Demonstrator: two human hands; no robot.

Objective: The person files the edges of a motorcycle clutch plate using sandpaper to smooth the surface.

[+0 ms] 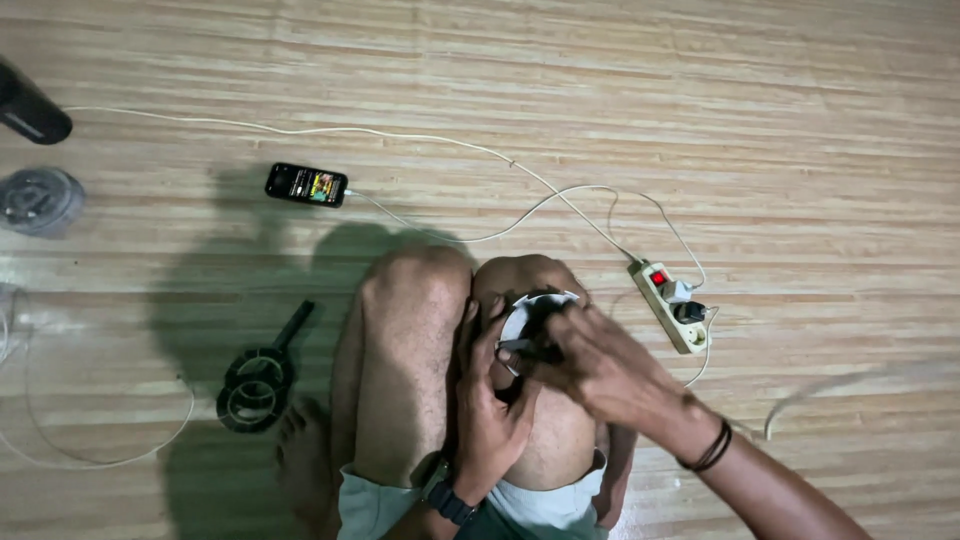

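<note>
The left hand [490, 400], watch at the wrist, closes around a small white round piece [525, 318] propped on the raised knees. The right hand [600, 365] pinches a dark part against it, fingers curled. On the wooden floor [780, 120], from left: a black ringed tool [258, 385], a lit phone [306, 185] on its white cable [450, 145], then a cream power strip [672, 305] with a red switch.

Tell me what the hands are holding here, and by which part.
Both hands hold a small round white piece over the knees: left hand under its lower edge, right hand fingers pinching its rim. What it is cannot be told.
</note>
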